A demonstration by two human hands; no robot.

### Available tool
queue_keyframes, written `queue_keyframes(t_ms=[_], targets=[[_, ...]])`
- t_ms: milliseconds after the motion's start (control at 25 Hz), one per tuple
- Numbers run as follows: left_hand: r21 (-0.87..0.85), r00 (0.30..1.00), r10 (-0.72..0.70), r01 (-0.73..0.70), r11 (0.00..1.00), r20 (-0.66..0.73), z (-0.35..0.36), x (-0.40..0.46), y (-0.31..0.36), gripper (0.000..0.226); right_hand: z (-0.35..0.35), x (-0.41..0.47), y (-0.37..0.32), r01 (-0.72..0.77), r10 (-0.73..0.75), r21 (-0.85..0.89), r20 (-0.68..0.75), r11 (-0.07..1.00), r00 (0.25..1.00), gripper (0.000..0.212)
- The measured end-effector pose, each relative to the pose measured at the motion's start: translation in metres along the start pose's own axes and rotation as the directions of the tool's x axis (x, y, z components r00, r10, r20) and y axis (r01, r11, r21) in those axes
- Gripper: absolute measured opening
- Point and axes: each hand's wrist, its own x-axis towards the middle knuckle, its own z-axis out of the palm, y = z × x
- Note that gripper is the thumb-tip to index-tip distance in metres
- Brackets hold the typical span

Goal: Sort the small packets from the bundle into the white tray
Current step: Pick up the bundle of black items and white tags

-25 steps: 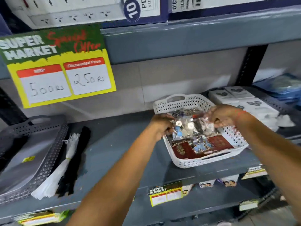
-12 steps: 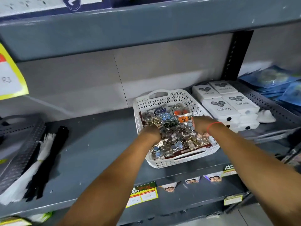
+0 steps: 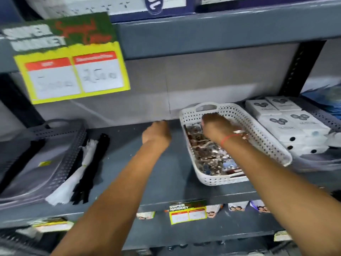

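A white perforated tray stands on the grey shelf, right of centre. Several small clear packets of shiny trinkets lie spread inside it. My right hand is palm down inside the tray's far end, resting on the packets; its fingers are hidden under the palm and blurred. My left hand hovers over the bare shelf just left of the tray, fingers curled, with nothing seen in it.
White boxes are stacked right of the tray. A grey tray sits at the left, with white and black zipper bundles beside it. A yellow price sign hangs from the shelf above.
My left hand has left the tray and moved left over the shelf. My right hand has slid to the tray's far end. The packets now lie spread in the tray.
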Motion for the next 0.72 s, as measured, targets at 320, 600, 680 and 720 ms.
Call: queue_keyframes(t_ms=[320, 600, 680, 720], targets=[[0.097, 0.973, -0.230, 0.228, 0.969, 0.005, -0.023, -0.025, -0.243, 0.035, 0.091, -0.047, -0.246, 0.277, -0.306, 0.237, 0.096, 0.931, 0.947, 0.030], [0.127, 0.978, -0.135, 0.115, 0.985, 0.160, 0.014, -0.033, -0.264, 0.038, 0.147, -0.065, -0.306, 0.001, -0.068, 0.283, 0.229, 0.959, 0.971, 0.039], [0.097, 0.981, -0.122, 0.108, 0.989, 0.152, 0.018, -0.031, -0.266, 0.037, 0.149, -0.060, -0.309, -0.068, -0.013, 0.319, 0.243, 0.945, 0.970, 0.038], [0.065, 0.983, -0.115, 0.106, 0.992, 0.143, 0.017, -0.030, -0.266, 0.036, 0.149, -0.056, -0.310, -0.104, 0.010, 0.348, 0.260, 0.932, 0.966, 0.038]])
